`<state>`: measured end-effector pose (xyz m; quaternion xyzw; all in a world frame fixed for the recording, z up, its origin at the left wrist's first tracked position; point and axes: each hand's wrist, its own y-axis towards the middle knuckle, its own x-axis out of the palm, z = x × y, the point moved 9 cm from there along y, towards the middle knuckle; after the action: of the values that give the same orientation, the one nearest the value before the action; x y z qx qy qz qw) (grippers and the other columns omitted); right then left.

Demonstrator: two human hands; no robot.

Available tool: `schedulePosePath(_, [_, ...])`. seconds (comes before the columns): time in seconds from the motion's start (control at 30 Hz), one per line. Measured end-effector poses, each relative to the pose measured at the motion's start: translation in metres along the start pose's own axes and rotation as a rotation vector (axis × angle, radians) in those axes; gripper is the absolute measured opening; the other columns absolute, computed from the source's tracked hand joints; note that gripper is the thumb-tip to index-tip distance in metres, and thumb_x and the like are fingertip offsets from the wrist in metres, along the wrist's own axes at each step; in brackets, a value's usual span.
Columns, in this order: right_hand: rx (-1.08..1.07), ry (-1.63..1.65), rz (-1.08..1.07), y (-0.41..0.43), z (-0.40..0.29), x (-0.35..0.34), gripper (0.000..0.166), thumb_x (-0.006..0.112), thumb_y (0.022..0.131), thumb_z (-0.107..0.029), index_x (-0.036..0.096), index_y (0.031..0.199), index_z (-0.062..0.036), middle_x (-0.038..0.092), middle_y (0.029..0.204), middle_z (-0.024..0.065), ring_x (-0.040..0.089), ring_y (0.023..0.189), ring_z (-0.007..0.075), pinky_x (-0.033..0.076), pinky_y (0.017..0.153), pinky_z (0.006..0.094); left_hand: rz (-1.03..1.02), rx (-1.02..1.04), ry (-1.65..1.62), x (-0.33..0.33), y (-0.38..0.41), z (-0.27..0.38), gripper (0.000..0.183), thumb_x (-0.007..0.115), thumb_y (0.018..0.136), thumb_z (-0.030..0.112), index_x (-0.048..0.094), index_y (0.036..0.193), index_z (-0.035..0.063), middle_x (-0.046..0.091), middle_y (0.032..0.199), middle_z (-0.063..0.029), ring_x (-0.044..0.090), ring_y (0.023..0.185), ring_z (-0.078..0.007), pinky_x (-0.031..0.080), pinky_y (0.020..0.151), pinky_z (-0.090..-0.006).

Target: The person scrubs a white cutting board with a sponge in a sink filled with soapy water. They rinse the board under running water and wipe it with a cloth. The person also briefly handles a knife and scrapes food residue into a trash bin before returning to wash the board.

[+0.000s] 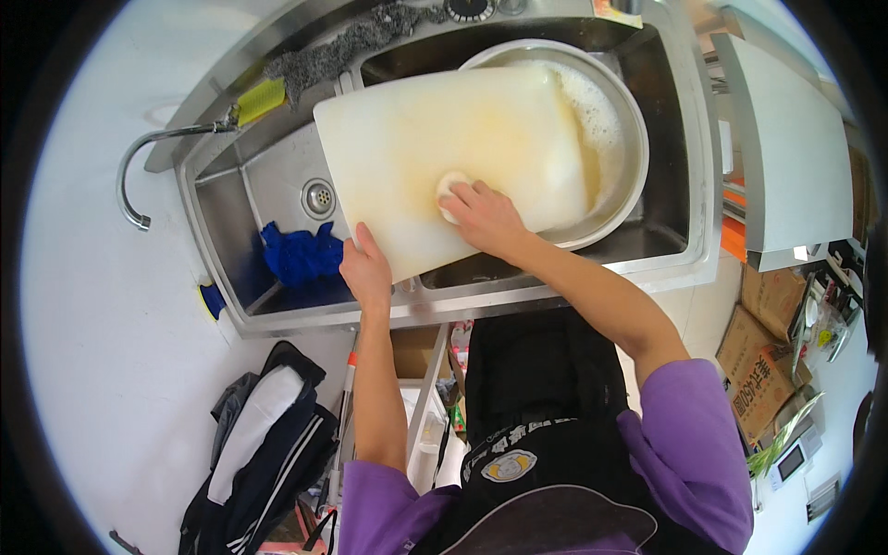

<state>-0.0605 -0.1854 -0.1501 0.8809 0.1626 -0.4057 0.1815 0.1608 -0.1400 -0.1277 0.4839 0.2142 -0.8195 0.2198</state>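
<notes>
A large white plastic cutting board, stained yellowish in the middle, lies tilted across the divider of a double steel sink. Its right end dips into a round metal basin of foamy water. My left hand grips the board's near left edge, thumb on top. Under the fingers of my right hand a pale round scrubbing pad is pressed against the board's face. The pad's exact kind is hard to make out, as the fingers partly cover it.
In the left basin a blue cloth lies below the drain. A curved faucet reaches out over the left side. Dark grey scouring mesh and a yellow-green sponge rest along the back rim. Cardboard boxes stand at right.
</notes>
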Motion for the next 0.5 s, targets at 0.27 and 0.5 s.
schedulePosePath(0.27, [0.414,-0.311,-0.090,-0.045,0.184,-0.057,0.034,0.057,0.090,-0.022,0.053,0.122,-0.0123,0.056,0.117,0.0123,0.057,0.100,0.0351,0.052,0.084,0.0441,0.018,-0.043,0.048,-0.004,-0.004,-0.005,0.061,0.044,0.097,0.049,0.062,0.085,-0.0081,0.062,0.075,-0.0322,0.061,0.075,-0.0500,0.047,0.064,-0.0537])
schedulePosePath(0.5, [0.493,-0.481,-0.391,-0.068,0.268,-0.037,0.059,0.052,0.088,-0.011,0.030,0.143,-0.0062,0.038,0.141,0.0259,0.041,0.126,0.0447,0.044,0.098,0.0489,0.051,-0.062,0.016,-0.017,-0.014,0.016,0.045,0.054,0.094,0.039,0.059,0.099,-0.0060,0.064,0.091,-0.0270,0.061,0.087,-0.0436,0.048,0.075,-0.0475])
